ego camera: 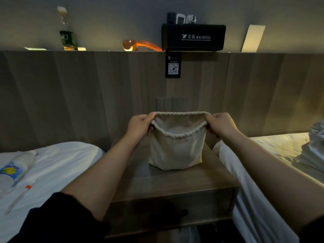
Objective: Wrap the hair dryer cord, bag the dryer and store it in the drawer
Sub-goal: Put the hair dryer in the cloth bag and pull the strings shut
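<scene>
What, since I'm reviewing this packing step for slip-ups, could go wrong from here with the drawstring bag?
1. The left hand and right hand both pinch the rim of the drawstring bag, so neither is free. Releasing one side may let the soft mouth sag shut.
2. The drawer under the nightstand top looks shut. Opening it will probably need a hand taken off the bag, which could then slump or tip.

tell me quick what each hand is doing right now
Left hand: closed, pinching the left side of the cloth bag rim.
Right hand: closed, pinching the right side of the rim.
</scene>
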{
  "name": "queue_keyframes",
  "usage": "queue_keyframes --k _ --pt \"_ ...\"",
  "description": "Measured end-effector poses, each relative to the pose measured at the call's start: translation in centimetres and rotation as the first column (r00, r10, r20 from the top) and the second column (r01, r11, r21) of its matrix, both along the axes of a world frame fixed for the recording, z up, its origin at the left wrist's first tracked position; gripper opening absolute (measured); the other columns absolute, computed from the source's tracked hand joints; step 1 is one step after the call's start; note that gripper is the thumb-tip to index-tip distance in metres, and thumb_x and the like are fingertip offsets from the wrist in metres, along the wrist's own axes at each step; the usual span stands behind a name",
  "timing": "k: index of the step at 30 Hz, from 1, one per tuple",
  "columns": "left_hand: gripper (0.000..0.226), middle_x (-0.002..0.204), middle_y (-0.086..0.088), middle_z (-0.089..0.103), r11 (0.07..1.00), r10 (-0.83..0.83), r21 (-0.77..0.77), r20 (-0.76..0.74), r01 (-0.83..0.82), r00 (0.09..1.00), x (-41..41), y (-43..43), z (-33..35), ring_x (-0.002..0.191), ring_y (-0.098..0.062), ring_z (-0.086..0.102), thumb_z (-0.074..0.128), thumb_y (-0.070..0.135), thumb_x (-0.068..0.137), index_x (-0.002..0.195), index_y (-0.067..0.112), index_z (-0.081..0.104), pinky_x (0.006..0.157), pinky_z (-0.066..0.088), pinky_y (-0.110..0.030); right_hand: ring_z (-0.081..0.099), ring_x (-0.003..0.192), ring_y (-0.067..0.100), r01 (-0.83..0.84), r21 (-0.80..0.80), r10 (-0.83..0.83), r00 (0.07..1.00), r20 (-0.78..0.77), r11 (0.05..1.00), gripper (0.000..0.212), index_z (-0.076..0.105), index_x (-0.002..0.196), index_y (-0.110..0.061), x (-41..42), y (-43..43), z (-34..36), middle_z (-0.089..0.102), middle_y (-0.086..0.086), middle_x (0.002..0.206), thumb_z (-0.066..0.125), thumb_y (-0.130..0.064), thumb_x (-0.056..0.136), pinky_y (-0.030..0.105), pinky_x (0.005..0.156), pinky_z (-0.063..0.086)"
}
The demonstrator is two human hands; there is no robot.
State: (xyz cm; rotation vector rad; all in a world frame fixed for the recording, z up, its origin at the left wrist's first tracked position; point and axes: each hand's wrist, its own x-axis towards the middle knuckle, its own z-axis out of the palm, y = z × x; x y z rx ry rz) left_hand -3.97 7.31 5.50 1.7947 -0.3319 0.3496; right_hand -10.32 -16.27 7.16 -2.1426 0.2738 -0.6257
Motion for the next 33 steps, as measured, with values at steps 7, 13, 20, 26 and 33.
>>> queue_keyframes --k 7,13,20,26,33 --pt "0.039 0.037 0.001 0.046 0.979 -0.014 -0.203 -0.121 -0.011 0.993 1.6 1.0 5.9 0.033 -0.012 0.04 0.056 0.029 0.092 0.057 0.011 0.051 0.037 0.033 -0.013 0.038 0.031 0.016 -0.023 -0.022 0.023 1.0 -0.007 0.999 0.034 0.056 0.057 -0.006 1.3 -0.7 7.0 0.048 0.008 0.046 0.051 -0.022 0.086 0.022 0.039 0.032" --pt "0.037 0.049 -0.005 0.045 0.968 -0.072 -0.249 -0.226 0.014 0.972 1.8 0.4 6.4 0.03 -0.008 0.039 0.055 0.031 0.093 0.062 0.011 0.048 0.037 0.036 -0.015 0.042 0.039 0.016 -0.082 -0.011 0.08 0.99 -0.113 0.997 0.041 0.058 0.063 -0.005 1.8 -0.6 8.1 0.05 0.007 0.05 0.051 -0.033 0.093 0.022 0.041 0.036" --pt "0.047 0.037 0.001 0.049 0.912 -0.207 -0.398 -0.229 0.103 0.951 1.9 0.2 5.4 0.031 -0.01 0.044 0.05 0.039 0.094 0.056 0.013 0.042 0.04 0.039 -0.018 0.043 0.048 0.015 -0.218 0.352 0.3 0.934 -0.196 0.91 0.038 0.059 0.069 -0.008 2.0 -1.6 6.6 0.051 0.006 0.056 0.051 -0.035 0.094 0.025 0.048 0.037" --pt "0.039 0.038 0.002 0.052 0.79 -0.137 -0.61 -0.276 -0.063 0.951 2.4 2.0 5.3 0.03 -0.004 0.048 0.051 0.023 0.096 0.059 0.01 0.043 0.034 0.042 -0.015 0.047 0.05 0.016 0.104 0.526 -0.133 0.991 0.018 0.844 0.033 0.054 0.065 -0.01 1.4 -4.1 6.5 0.051 0.006 0.058 0.057 -0.031 0.091 0.032 0.052 0.045" --pt "0.037 0.081 -0.013 0.069 0.601 -0.301 -0.798 -0.265 -0.034 0.916 1.6 2.3 4.6 0.069 -0.02 0.07 0.04 0.029 0.099 0.065 0.013 0.04 0.061 0.059 -0.032 0.053 0.053 0.02 0.185 0.252 -0.24 0.948 0.208 0.95 0.04 0.06 0.064 -0.008 1.6 -4.1 4.4 0.057 0.01 0.061 0.048 -0.029 0.095 0.028 0.052 0.046"
